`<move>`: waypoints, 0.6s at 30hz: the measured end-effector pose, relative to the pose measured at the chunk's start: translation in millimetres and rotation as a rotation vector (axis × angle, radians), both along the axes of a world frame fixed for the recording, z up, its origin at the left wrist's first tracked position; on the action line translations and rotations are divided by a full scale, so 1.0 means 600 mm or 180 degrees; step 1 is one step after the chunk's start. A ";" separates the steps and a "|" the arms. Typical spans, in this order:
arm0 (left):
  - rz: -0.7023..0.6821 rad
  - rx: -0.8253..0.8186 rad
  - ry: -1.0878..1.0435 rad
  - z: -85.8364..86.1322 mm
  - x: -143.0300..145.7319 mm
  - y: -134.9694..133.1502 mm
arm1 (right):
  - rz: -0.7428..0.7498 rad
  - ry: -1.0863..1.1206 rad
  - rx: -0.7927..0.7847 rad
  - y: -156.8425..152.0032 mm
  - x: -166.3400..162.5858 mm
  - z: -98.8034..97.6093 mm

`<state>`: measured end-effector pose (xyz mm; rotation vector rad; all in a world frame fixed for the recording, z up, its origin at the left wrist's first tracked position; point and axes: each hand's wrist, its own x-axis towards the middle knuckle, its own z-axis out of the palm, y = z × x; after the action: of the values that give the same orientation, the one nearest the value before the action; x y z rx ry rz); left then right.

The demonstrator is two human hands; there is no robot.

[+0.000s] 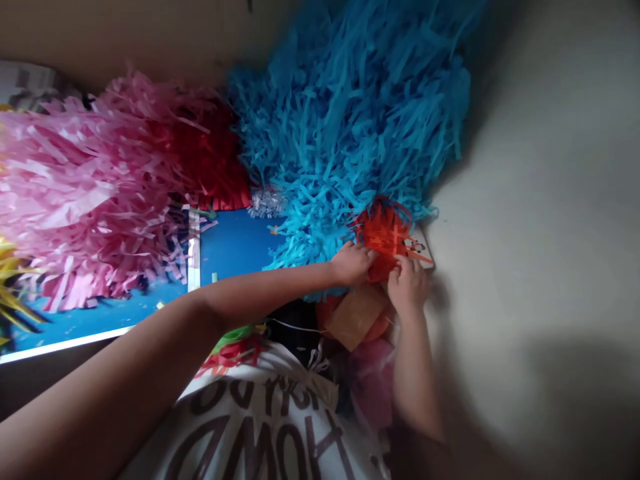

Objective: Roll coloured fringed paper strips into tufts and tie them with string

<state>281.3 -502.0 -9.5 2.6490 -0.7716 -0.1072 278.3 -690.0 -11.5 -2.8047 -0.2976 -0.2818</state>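
At the right end of the blue table (240, 243), a bunch of orange-red fringed paper (383, 227) lies between my two hands. My left hand (354, 263) reaches across to its left side, fingers curled on the paper's edge. On the near right side, my right hand (410, 283) has its fingers bent and pinched on the same strips. Fingertips of both hands are partly buried in the fringe. Behind them rises a large heap of blue paper fringe (350, 127). Just below the hands is a piece of brown cardboard (361, 315).
Pink fringe (95, 193) and dark red fringe (210, 160) cover the table's left part. Silver tinsel (267, 202) sits by the blue heap. Yellow strips (15, 287) hang at the far left. A pale wall (540, 200) stands close on the right.
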 end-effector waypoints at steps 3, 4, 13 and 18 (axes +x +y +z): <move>-0.0061 -0.0121 -0.0079 -0.009 -0.001 0.011 | 0.0626 -0.0200 -0.0229 0.011 0.019 0.008; -0.0176 -0.0137 -0.0135 -0.012 -0.002 0.014 | 0.0845 -0.0123 -0.0245 0.015 0.028 0.010; -0.0999 -0.0208 -0.0308 -0.039 0.001 0.059 | 0.0818 0.0346 -0.1464 -0.024 -0.041 0.038; -0.1040 -0.0230 -0.0411 -0.041 0.003 0.078 | 0.0628 0.0281 -0.0405 -0.020 -0.048 0.031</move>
<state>283.2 -455.1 -33.9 2.4596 -1.2228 0.0059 249.4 -701.7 6.9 -2.8726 -0.5861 -0.0969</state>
